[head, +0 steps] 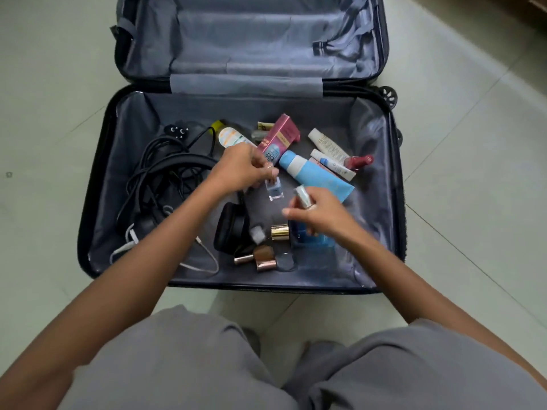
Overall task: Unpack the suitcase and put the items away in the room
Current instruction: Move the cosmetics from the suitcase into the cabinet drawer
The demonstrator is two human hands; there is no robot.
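A dark suitcase (97, 179) lies open on the floor, its near half strewn with toiletries and cables. My left hand (242, 167) pinches the top of a small clear bottle (273, 190) at the centre. My right hand (319, 211) grips a small silver bottle (302, 196) just to the right, above a blue bottle (310, 236). Around them lie a pink box (281, 137), a blue tube (319, 176), white tubes (328, 143), a red bottle (359, 161) and rose-gold nail polish bottles (260, 257).
Black cables (165, 173), black headphones (231, 229) and a white cable (201, 261) fill the case's left side. The far half of the suitcase (251, 39) holds only grey lining and straps. Pale floor tiles (473, 143) surround the case. My grey-clad knees are at the bottom.
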